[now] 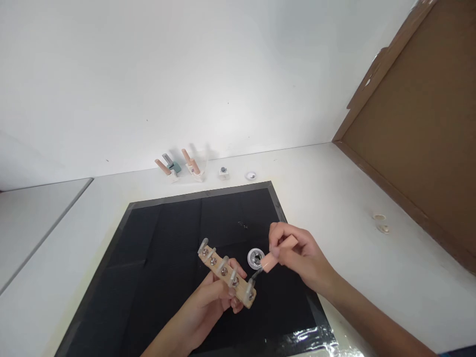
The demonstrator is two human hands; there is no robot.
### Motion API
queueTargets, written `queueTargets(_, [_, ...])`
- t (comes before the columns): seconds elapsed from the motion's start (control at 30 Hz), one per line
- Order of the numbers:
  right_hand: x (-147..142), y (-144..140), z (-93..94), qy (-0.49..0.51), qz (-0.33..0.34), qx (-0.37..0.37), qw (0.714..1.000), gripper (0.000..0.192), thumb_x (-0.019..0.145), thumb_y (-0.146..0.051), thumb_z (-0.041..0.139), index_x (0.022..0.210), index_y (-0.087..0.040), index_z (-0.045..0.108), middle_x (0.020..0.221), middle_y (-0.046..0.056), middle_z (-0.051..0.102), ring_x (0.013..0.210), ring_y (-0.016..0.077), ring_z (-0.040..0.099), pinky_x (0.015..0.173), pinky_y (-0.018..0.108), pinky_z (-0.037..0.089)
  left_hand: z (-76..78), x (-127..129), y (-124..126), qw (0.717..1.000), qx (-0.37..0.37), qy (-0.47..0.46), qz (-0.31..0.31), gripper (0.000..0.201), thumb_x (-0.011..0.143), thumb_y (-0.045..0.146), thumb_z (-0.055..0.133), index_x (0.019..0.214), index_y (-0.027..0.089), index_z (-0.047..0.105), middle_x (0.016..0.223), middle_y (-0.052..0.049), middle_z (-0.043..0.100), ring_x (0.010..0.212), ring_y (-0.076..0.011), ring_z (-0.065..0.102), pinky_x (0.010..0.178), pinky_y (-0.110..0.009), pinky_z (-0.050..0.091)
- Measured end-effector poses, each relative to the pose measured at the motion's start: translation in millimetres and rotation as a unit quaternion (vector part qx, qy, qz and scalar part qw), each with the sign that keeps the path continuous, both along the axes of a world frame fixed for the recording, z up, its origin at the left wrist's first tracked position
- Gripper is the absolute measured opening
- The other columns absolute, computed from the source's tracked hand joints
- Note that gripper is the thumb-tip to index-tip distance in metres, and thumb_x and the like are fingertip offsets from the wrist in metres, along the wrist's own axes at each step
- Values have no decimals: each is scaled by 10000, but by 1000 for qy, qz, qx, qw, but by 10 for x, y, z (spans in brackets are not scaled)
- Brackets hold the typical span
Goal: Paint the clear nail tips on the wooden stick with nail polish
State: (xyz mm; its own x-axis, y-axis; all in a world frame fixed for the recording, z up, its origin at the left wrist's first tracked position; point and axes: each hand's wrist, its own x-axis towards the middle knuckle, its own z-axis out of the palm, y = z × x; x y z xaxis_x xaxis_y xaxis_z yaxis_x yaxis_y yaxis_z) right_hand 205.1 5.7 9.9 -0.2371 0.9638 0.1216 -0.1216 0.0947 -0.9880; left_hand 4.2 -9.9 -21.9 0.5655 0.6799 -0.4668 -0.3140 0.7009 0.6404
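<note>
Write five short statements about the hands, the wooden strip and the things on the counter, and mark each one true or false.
1. The left hand holds a wooden strip that carries clear nail tips. True.
2. The right hand is empty. False: it holds a pink-handled brush.
3. A small round dish lies on the black mat. True.
4. The black mat is bright red. False: it is black.
5. The nail polish bottles stand on the mat. False: they stand off it, on the white counter by the wall.
</note>
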Motion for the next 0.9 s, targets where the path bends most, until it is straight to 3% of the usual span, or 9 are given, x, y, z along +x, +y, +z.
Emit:
queueTargets(0.13, [14, 26, -33, 30, -62, -19, 997, 140, 773, -130, 512, 643, -182, 517, 630, -28, 438, 518, 98, 378, 480, 235, 302, 3, -18, -22, 1000, 15, 24, -3, 224, 576, 159, 610, 799, 162, 588, 614, 0, 557, 547, -104, 439, 552, -243, 322])
queueTargets(0.3, [23, 30, -50, 77, -12, -28, 997, 142, 808, -272, 577, 706, -183, 531, 675, -22, 435, 505, 90, 366, 459, 238, 299, 49, 9, -25, 994, 63, 87, 12, 205, 592, 147, 580, 795, 173, 594, 588, 17, 540, 571, -109, 431, 579, -242, 317])
queueTargets(0.5, [13, 26, -1, 120, -29, -60, 990, 174, 780, -324, 642, 899, -231, 555, 715, -42, 411, 490, 69, 360, 445, 217, 311, 98, 52, -48, 982, 113, 150, 17, 168, 626, 141, 648, 778, 187, 595, 581, 46, 503, 573, -95, 386, 565, -218, 281])
queueTargets(0.9, [38, 32, -38, 138, -1, -58, 989, 100, 802, -307, 631, 824, -217, 593, 724, -32, 447, 495, 62, 381, 462, 216, 307, 10, 80, -52, 970, 180, 157, -36, 150, 737, 305, 645, 826, 204, 579, 613, 49, 465, 575, -89, 362, 556, -207, 293])
